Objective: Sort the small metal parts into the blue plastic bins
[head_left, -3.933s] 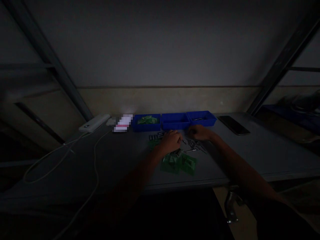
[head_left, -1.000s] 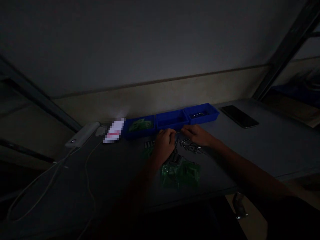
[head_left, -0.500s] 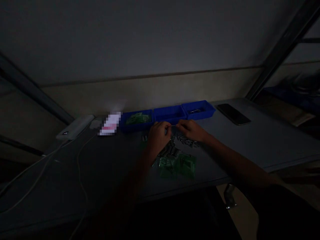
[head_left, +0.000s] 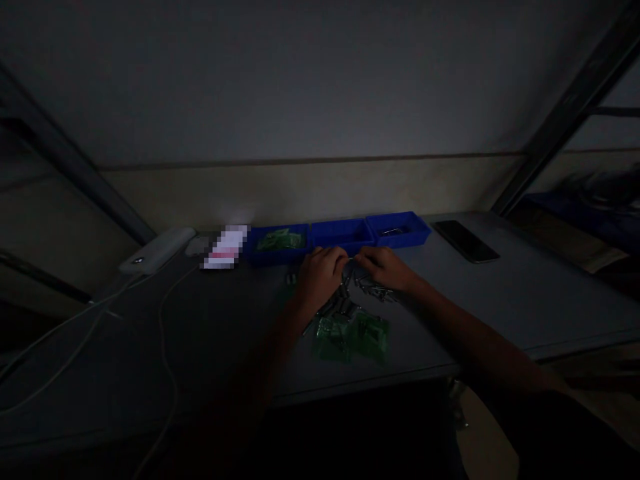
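Just in front of the blue bins, my left hand [head_left: 320,277] and my right hand [head_left: 387,267] are closed, fingertips facing each other. Between them spans a small thin light-coloured piece [head_left: 351,258], gripped at both ends; its exact kind is too small and dark to make out. Below the right hand lies a pile of slim metal pins [head_left: 377,291]. Short metal cylinders [head_left: 344,307] are heaped beside the left wrist. Nearer the table edge are two green plastic packets, one on the left [head_left: 333,340] and one on the right [head_left: 371,337], with parts inside.
Three blue bins stand along the wall: the left bin [head_left: 280,258] has green packets, the middle bin [head_left: 345,245] and the right bin [head_left: 407,236], which holds a few metal pieces. A dark phone [head_left: 466,241] lies right; a lit phone [head_left: 227,248], white device [head_left: 157,251] and cables [head_left: 163,333] lie left.
The view has tilted slightly, so the scene sits a little lower. Both hands stay together over the parts, still gripping the thin piece, with the gap between fingertips about the same.
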Motion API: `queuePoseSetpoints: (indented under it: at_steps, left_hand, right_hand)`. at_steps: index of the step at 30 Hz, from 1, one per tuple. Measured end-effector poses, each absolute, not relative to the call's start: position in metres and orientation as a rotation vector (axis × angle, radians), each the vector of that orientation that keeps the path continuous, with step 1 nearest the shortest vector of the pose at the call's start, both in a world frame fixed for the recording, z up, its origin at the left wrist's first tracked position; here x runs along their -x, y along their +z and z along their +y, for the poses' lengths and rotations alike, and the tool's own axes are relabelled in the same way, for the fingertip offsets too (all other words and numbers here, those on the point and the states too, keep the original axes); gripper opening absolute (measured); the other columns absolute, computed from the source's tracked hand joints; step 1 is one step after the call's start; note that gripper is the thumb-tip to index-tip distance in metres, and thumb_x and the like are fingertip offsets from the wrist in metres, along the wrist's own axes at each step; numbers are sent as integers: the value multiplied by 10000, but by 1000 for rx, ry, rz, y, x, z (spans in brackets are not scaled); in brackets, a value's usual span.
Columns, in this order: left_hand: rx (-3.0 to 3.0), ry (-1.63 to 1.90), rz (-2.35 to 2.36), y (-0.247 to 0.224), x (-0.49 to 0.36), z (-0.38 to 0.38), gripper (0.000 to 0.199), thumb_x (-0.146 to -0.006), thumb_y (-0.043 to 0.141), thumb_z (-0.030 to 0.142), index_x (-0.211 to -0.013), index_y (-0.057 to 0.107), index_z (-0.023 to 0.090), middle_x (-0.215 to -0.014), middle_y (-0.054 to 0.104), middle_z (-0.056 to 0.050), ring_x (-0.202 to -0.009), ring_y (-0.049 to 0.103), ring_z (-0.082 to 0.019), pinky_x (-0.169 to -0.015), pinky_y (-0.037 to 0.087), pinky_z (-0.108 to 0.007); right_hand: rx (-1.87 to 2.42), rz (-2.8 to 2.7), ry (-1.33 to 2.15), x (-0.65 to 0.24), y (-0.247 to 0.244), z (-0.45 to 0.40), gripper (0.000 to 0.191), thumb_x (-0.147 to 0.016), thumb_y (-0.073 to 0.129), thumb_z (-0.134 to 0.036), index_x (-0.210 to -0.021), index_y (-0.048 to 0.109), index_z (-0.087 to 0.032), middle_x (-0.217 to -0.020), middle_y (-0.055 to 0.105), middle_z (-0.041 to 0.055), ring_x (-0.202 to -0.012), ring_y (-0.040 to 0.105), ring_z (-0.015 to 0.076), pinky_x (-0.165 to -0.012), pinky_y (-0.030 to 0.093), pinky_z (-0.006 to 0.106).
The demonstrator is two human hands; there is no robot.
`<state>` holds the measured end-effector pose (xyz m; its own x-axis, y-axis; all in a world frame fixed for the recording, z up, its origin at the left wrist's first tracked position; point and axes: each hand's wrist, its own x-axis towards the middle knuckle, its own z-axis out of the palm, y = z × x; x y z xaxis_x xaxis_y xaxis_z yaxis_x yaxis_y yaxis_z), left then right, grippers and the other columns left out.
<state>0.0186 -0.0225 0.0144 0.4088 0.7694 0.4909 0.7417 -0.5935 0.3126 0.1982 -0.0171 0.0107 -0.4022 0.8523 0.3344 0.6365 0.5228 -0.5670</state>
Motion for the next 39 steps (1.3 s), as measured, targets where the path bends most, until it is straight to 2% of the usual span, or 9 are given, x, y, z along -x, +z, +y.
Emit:
queuePoseSetpoints:
  at_steps: [4, 13, 19, 23, 26, 29, 34, 39]
  left_hand:
    - [-2561, 945, 1466, 11, -21, -21, 214, -912, 415, 244, -822, 602, 190, -812, 673, -45, -816, 584, -198, -743, 420, -305]
    - [-2332, 1049, 1527, 6, -26, -19, 267, -928, 374, 257, -809, 597, 170, -736, 664, -43, -699, 608, -161, -660, 421, -258]
    - [-2315, 1053, 1469, 5, -26, -20, 299, -932, 367, 280, -765, 593, 177, -675, 645, -21, -642, 604, -143, -616, 415, -240]
    - [-2498, 862, 1317, 3, -29, -24, 264, -907, 423, 288, -750, 604, 179, -710, 652, -33, -697, 611, -165, -656, 432, -263]
    - [-2652, 747, 1087, 2, -35, -32, 148, -863, 488, 215, -806, 621, 185, -795, 663, -35, -801, 605, -171, -749, 441, -276]
    - [-2742, 677, 907, 1, -42, -40, 127, -839, 506, 165, -854, 630, 189, -848, 658, -36, -873, 582, -177, -835, 431, -298]
    - [-2812, 557, 814, 0, -47, -48, 161, -845, 511, 188, -914, 656, 199, -894, 633, -59, -916, 547, -203, -841, 429, -333]
    - [-2818, 516, 874, 1, -44, -48, 145, -827, 534, 179, -882, 667, 201, -874, 609, -53, -913, 540, -201, -839, 426, -323]
  right_hand:
    - [1218, -2113, 454, -200, 14, -18, 208, -865, 464, -337, -844, 575, -163, -590, 510, -32, -533, 445, 102, -540, 304, 222]
    - [1186, -2072, 391, -201, 11, -19, 229, -860, 460, -367, -848, 566, -165, -656, 575, 7, -585, 481, 125, -565, 329, 231]
    - [1208, -2059, 240, -205, 19, -21, 234, -846, 443, -323, -828, 606, -156, -637, 588, 13, -554, 493, 124, -567, 333, 242]
    - [1464, -1813, 67, -222, 21, -10, 256, -813, 435, -314, -772, 631, -154, -651, 612, 39, -582, 527, 150, -570, 337, 259]
    - [1668, -1561, -40, -241, 18, 0, 253, -784, 445, -306, -764, 645, -153, -711, 645, 71, -630, 553, 177, -587, 355, 274]
    - [1774, -1427, -88, -255, 14, 7, 247, -764, 464, -318, -758, 654, -159, -707, 653, 76, -633, 551, 186, -581, 364, 277]
    - [1819, -1396, -123, -261, 5, 12, 224, -747, 491, -317, -747, 656, -165, -711, 660, 78, -642, 552, 191, -569, 364, 271]
    - [1832, -1410, -119, -261, 1, 16, 234, -781, 498, -320, -818, 664, -159, -778, 678, 97, -672, 568, 200, -597, 371, 280]
